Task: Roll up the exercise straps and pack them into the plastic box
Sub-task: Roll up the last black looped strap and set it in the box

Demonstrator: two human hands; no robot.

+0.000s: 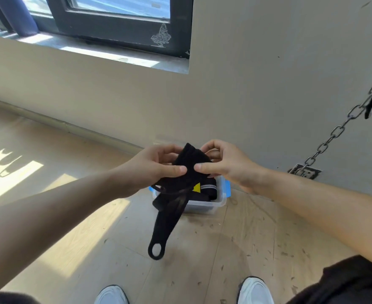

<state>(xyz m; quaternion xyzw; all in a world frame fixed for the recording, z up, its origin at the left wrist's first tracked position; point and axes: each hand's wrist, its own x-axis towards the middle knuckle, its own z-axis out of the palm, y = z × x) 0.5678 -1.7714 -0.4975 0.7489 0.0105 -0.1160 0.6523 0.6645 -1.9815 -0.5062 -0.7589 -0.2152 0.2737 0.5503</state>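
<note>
Black webbing, an exercise strap (189, 170), is held up between both hands above the clear plastic box (219, 201) on the wooden floor (224, 249). Left hand (156, 166) and right hand (226, 163) each pinch the bunched upper part, thumbs nearly touching. Its looped tail (158, 249) hangs down in front of the box, which already holds a black strap with a yellow tag (196, 188).
</note>
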